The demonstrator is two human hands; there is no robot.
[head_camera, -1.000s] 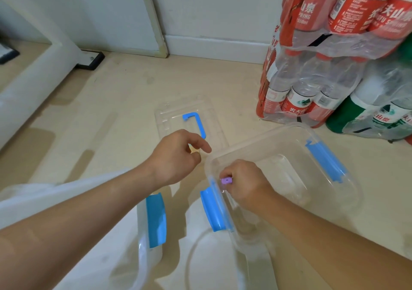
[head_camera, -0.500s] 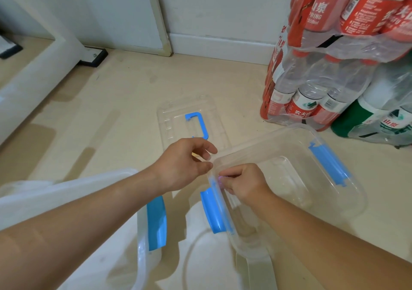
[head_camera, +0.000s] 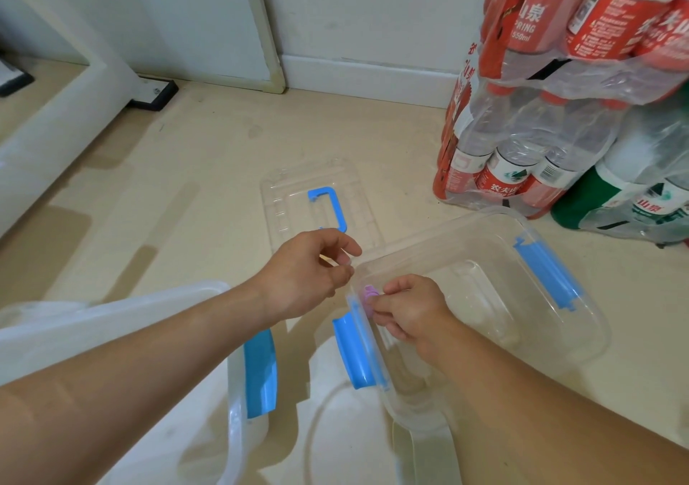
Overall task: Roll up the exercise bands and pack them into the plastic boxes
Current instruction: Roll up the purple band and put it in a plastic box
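Observation:
A clear plastic box (head_camera: 581,339) with blue latches stands on the floor at centre right. My right hand (head_camera: 414,313) reaches inside it, at its near left corner, and pinches a small rolled purple exercise band (head_camera: 368,295) against the box wall. My left hand (head_camera: 309,272) hovers just left of that corner, outside the box, its fingers loosely curled and holding nothing. The box's clear lid (head_camera: 317,201) with a blue handle lies flat on the floor behind my hands.
A second plastic box (head_camera: 208,294) with a blue latch sits at lower left under my left forearm. Shrink-wrapped packs of water bottles (head_camera: 551,85) are stacked at the right against the wall. A white furniture frame (head_camera: 56,111) runs along the left.
My right hand has turned so that the purple roll shows at the box corner again. My left hand has drifted slightly toward that corner.

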